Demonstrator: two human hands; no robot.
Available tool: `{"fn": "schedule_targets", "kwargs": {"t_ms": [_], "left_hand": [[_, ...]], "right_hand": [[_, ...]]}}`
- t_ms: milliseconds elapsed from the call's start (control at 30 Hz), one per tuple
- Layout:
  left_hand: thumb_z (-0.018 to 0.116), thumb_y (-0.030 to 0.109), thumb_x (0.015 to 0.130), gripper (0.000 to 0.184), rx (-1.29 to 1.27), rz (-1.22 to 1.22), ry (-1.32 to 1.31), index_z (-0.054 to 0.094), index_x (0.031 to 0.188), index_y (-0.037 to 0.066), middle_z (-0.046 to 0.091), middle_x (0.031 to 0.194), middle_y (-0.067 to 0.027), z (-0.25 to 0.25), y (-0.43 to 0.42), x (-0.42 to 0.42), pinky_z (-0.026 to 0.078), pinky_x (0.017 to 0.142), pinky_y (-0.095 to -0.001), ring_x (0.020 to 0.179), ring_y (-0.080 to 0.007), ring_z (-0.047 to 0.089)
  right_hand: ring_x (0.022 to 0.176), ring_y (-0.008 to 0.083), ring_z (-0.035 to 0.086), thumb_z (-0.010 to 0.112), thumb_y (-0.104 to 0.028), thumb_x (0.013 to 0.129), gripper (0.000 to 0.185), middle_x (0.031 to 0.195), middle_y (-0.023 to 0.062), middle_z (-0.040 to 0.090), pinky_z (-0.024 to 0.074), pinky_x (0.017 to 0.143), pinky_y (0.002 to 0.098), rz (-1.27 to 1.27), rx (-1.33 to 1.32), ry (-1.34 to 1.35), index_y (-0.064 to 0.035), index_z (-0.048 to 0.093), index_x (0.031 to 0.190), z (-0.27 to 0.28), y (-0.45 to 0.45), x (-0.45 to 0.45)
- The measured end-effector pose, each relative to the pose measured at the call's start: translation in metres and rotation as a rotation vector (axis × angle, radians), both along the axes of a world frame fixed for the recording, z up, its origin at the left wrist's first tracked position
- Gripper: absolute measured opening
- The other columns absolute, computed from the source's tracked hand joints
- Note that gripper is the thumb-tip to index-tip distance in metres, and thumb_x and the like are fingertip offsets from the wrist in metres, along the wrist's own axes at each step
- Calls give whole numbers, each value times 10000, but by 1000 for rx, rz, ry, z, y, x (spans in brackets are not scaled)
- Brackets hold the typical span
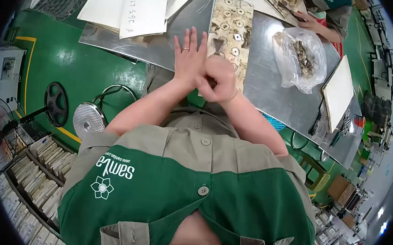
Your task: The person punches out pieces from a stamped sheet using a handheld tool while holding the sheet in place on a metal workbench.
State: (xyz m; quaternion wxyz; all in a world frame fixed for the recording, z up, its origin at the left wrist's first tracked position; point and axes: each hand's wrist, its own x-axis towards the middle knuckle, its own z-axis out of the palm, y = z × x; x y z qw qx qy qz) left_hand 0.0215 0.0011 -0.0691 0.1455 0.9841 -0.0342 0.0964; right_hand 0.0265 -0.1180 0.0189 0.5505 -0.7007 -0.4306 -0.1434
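Observation:
My left hand (190, 60) is spread flat with its fingers apart, a ring on one finger, at the near edge of the metal table (271, 98). Against its right side is my right hand (218, 78), curled into a fist; whatever its fingers may hold is hidden. Just beyond and under the right hand lies a long stained board (230, 29) with rows of round white marks and a dark triangular piece on it.
White boards (143, 9) lie at the table's left. To the right are a clear plastic bag (301, 59) of dark scraps and a tilted white panel (338, 93). A co-worker's hand (310, 23) is at the top right. A round stool (88, 119) stands at the left.

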Motion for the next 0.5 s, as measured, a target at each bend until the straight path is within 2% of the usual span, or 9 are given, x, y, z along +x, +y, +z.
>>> {"fn": "schedule_targets", "kwargs": {"t_ms": [100,167,267,300,367,400,433,467,500], "left_hand": [[493,400,951,772,22,-8,-37,235,1612,95,183,1659,-258,-7,0,0,26,1212,-664,1546,-432,158],[487,412,960,770,43,5,24,226,1615,102,185,1661,-250,8,-4,-2,19,1213,-663,1551,-418,151],[475,425,973,757,17,3,-48,231,1615,108,186,1663,-243,-12,-1,1,18,1214,-663,1556,-405,139],[544,542,942,848,357,57,-71,281,1600,77,241,1643,-251,-10,-2,5,128,1193,-673,1534,-420,208],[453,405,993,717,16,5,-70,240,1613,115,199,1660,-233,-12,-1,0,29,1211,-671,1557,-400,142],[453,405,993,717,-5,-5,-64,240,1613,115,199,1660,-233,-6,-1,-5,29,1211,-671,1557,-400,142],[494,467,973,785,44,9,-81,232,1615,101,201,1657,-242,0,0,-5,72,1206,-668,1549,-407,166],[536,529,952,857,98,19,-94,224,1617,88,204,1655,-251,4,-6,-4,114,1201,-665,1541,-414,190],[536,529,952,857,82,13,-104,224,1617,88,204,1655,-251,-2,-16,-2,114,1201,-665,1541,-414,190]], "right_hand": [[491,261,480,709,-113,696,195,537,55,474,370,494,362,41,-12,-106,-87,538,606,-18,2,9],[495,259,495,712,-112,678,184,543,55,490,381,495,359,-13,-81,-63,-89,546,602,-8,6,17],[501,254,508,718,-113,676,170,546,57,497,396,501,350,46,-1,-48,-91,563,612,-3,6,2],[504,253,517,722,-116,674,163,547,58,501,409,507,347,98,32,-6,-90,571,616,-4,8,-5],[503,254,517,720,-115,674,163,544,56,497,411,509,350,94,22,-87,-92,569,617,-15,13,11],[516,253,527,715,-111,669,154,543,55,493,417,514,350,61,-48,-79,-97,570,619,-8,13,16],[516,253,527,715,-111,669,154,543,55,493,417,514,350,50,-80,-86,-97,570,619,-7,11,15],[522,253,530,714,-110,667,149,545,56,499,420,516,349,31,-68,-74,-99,572,621,-8,11,10],[527,254,533,712,-109,665,145,547,56,505,422,519,348,18,-43,-68,-102,574,623,-7,11,8]]}}
